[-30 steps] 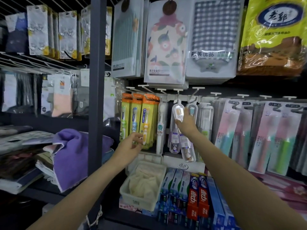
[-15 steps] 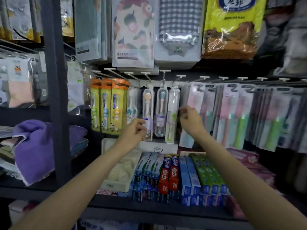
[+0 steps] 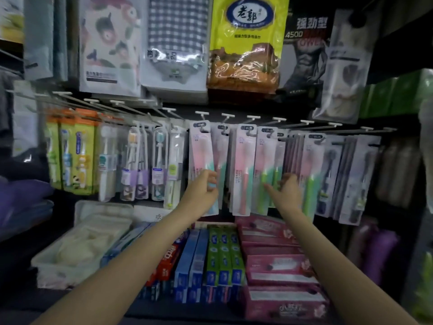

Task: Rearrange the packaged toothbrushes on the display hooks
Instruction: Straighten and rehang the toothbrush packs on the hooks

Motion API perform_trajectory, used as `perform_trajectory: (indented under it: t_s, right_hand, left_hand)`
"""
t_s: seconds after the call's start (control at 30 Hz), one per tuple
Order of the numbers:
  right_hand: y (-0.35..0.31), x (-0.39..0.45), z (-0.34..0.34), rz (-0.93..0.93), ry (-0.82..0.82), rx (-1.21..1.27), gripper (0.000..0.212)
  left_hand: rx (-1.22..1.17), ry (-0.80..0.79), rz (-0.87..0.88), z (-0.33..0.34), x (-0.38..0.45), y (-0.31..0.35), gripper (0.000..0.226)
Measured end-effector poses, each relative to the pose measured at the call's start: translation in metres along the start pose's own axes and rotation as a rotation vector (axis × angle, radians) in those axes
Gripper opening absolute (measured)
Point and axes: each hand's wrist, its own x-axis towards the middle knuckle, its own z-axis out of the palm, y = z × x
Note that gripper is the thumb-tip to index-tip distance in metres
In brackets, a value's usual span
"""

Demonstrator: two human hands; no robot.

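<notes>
Along the row of white display hooks (image 3: 202, 113) at chest height, the person is working among the flat pink-and-teal toothbrush packs (image 3: 243, 170), which are hanging side by side in the middle of the rack, above a shelf of toothpaste boxes (image 3: 220, 256). Their left hand (image 3: 203, 191) is reaching up to the leftmost pink pack (image 3: 201, 160), its grip curling round the pack's lower edge so that fingers and thumb seem to be pinching the card, though motion blur is softening the contact. Their right hand (image 3: 284, 192) is hovering at the lower ends of the green-handled packs (image 3: 267, 174); the fingers are bending loosely, and whether this grip is holding a pack or merely brushing it cannot be told. As a judgement, the rearranging is looking well under way rather than finished: the clear-cased brushes (image 3: 140, 165) and orange-topped children's packs (image 3: 77, 151) further left are hanging fairly straight, while the pink packs are tilting at different angles and overlapping, and the darker packs (image 3: 346, 174) on the right are crowding each other. Each pink pack is a slim card with a clear blister, light and liable to swing on its hook.
</notes>
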Motion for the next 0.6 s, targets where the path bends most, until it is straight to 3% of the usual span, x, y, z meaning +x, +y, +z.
perform_trajectory:
  t_s: [0.17, 0.3, 0.4, 0.6]
  right_hand:
    - [0.011, 0.006, 0.018, 0.071, -0.163, 0.119, 0.064]
    - [0.018, 0.0, 0.012, -0.065, -0.275, 0.089, 0.053]
    - [0.029, 0.002, -0.007, -0.152, -0.356, 0.121, 0.063]
    - [0.055, 0.031, -0.045, -0.26, -0.38, 0.019, 0.051]
  left_hand:
    - [-0.008, 0.043, -0.105, 0.045, 0.011, 0.01, 0.043]
    - [0.051, 0.141, -0.148, 0.065, 0.023, 0.017, 0.056]
    - [0.017, 0.181, -0.203, 0.077, 0.035, 0.02, 0.062]
    - [-0.005, 0.173, -0.166, 0.092, 0.035, 0.023, 0.058]
